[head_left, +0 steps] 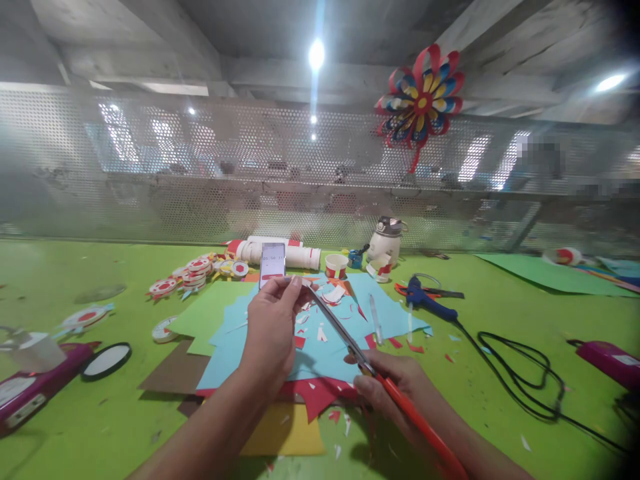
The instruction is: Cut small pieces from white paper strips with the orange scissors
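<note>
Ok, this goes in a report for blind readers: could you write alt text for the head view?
A person's right hand holds orange-handled scissors, blades pointing up to the left hand, whose fingers pinch something too small to identify. Beneath lie sheets of coloured paper and scraps on a green table, with a glue gun to the right.

The right hand (395, 387) holds orange-handled scissors (350, 343), blades meeting a small piece pinched by the left hand (273, 327).
</note>
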`<state>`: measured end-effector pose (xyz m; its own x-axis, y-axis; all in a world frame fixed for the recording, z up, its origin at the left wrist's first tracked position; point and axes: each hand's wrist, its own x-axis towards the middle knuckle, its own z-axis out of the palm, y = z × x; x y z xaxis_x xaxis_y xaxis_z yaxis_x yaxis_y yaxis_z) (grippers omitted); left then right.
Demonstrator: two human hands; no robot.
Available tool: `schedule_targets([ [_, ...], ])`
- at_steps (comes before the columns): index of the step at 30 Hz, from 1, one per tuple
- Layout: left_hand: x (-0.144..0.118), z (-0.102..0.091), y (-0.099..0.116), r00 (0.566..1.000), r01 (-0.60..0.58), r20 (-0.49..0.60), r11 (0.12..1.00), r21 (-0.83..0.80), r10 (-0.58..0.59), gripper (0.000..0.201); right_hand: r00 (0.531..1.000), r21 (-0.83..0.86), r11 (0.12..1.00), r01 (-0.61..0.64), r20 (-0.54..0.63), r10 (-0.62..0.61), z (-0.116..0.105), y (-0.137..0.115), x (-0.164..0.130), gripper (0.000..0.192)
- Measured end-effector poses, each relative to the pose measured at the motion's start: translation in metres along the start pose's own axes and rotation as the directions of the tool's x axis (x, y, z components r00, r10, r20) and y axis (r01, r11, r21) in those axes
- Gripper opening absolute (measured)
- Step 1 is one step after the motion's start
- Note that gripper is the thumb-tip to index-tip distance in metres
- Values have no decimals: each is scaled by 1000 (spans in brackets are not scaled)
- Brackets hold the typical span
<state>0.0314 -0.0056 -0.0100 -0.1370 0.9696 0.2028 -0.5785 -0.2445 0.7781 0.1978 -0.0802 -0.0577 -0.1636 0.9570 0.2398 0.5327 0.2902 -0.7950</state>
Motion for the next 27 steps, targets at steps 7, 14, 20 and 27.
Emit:
schedule_targets([
  [7,0,1,1,1000,0,-3,1000,-9,0,15,1000,26,1000,-10,3,10,0,0,0,49],
  [14,1,-1,-1,1000,8,2,1000,-17,-8,13,999,59,998,-33,15,32,0,-4,-1,46],
  [20,1,-1,1,1000,28,8,999,-28,-28,14,998,104,993,-62,7,61,2,-3,-1,50],
  [27,4,-3,3,997,66,36,998,-19,-65,13,999,75,996,-46,13,45,2,0,-1,53],
])
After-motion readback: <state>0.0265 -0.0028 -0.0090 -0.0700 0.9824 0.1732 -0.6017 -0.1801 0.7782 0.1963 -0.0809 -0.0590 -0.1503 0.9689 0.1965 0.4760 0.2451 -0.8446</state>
